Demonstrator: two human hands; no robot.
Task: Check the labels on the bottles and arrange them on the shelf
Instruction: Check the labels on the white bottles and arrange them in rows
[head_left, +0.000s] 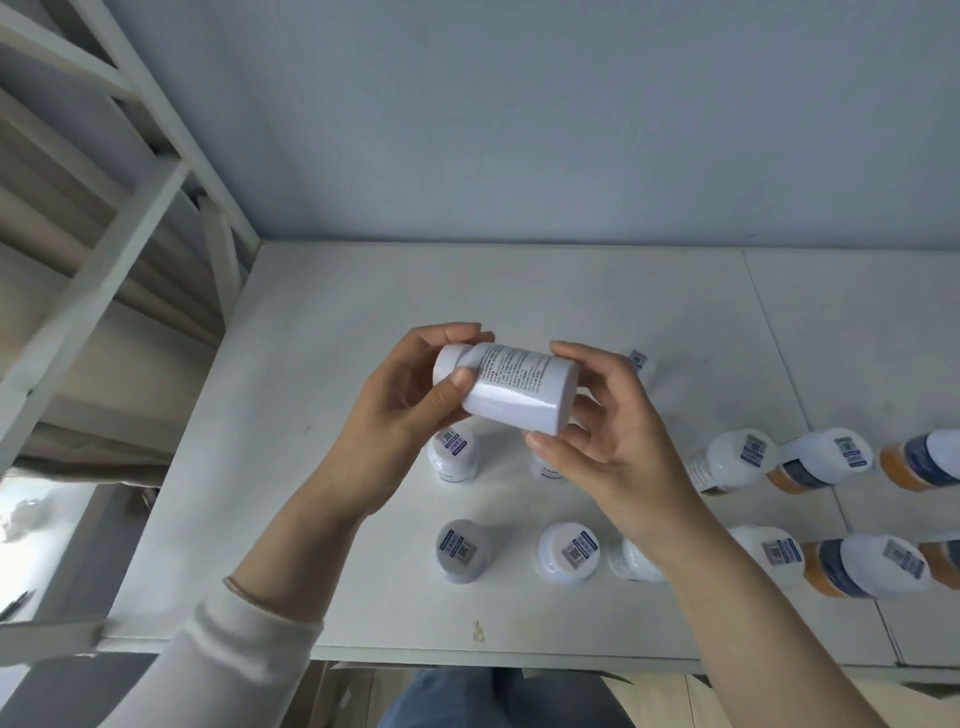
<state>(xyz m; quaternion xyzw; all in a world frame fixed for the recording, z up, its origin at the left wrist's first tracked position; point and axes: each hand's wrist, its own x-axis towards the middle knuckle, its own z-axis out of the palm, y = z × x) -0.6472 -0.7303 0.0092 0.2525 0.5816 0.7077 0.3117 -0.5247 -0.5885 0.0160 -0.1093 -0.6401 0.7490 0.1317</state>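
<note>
White cylindrical plastic bottle (519, 395) is held on its side in mid-air above the middle of the white tabletop (337, 322), printed label facing up. Head view: left hand (400, 415) grips the cap end, thumb on the shoulder; right hand (608, 436) cups the base with curled fingers. Risk: the smooth, glossy wall may slip during rotation and fall onto the capped white bottles (569, 551) standing near the front edge, toppling them. Amber bottles (810, 467) with dark labels stand toward the right edge.
</note>
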